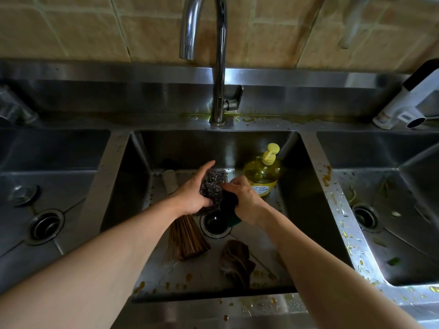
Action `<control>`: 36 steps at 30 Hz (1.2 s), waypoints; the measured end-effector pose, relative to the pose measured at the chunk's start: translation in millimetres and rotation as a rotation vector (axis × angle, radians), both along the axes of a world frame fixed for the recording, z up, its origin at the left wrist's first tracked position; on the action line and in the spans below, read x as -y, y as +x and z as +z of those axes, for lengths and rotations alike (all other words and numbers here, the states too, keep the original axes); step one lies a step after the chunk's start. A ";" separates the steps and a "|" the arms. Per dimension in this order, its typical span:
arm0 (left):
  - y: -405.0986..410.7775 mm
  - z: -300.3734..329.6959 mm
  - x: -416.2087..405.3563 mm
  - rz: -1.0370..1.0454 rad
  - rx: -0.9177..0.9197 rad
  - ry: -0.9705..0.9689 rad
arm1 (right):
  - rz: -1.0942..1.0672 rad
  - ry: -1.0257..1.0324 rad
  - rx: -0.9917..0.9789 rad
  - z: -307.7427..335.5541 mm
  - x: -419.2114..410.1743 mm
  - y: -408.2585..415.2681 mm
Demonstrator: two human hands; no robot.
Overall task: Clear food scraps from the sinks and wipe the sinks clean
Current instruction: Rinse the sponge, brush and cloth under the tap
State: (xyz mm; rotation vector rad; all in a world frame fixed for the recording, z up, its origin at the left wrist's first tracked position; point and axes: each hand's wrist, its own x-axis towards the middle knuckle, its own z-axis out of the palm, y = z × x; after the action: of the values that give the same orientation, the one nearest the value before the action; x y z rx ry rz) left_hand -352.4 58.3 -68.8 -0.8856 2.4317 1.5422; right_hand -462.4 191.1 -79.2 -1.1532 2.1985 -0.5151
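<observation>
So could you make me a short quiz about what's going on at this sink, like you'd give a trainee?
1. True or false: the soap bottle stands in the middle sink.
2. What does the left hand hold? A) steel scourer B) chopsticks C) brown cloth
3. Fill in: the chopsticks lie just left of the middle ______.

Key:
1. True; it stands at the back right of that basin.
2. A; the steel scourer is in the left hand, while the right hand grips a dark sponge. The brown cloth lies on the basin floor.
3. drain.
</observation>
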 end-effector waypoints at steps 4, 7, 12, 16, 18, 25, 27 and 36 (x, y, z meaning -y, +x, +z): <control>-1.8 -2.7 4.0 -0.002 -0.015 -0.007 | 0.002 -0.026 -0.017 -2.8 -0.1 -0.5; -3.1 -5.9 7.5 0.000 0.019 -0.002 | 0.010 -0.033 -0.012 -6.2 0.8 -1.1; -8.2 -17.8 9.9 0.041 0.073 -0.039 | 0.001 -0.047 0.004 -11.1 4.7 -1.7; -10.4 -30.4 8.6 0.083 0.103 -0.079 | 0.005 -0.050 -0.026 -11.3 5.1 -1.6; -12.2 -32.5 10.9 0.153 0.090 -0.144 | -0.086 -0.056 -0.088 -8.0 6.5 -3.9; -16.2 -38.7 22.8 0.336 -0.077 -0.381 | -0.242 -0.170 -0.330 -27.9 11.3 -10.0; -3.5 -63.1 11.3 0.173 0.159 -0.369 | -0.151 0.174 -0.264 -50.8 2.3 -4.0; -9.1 -63.7 14.1 0.402 -0.122 -0.381 | -0.326 -0.376 -0.331 -45.7 20.1 -5.6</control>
State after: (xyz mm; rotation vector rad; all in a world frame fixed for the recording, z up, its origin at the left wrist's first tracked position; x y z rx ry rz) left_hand -361.5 44.2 -132.5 -1.4641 2.8236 1.2795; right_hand -468.0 171.0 -124.9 -1.1312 2.6775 -0.9681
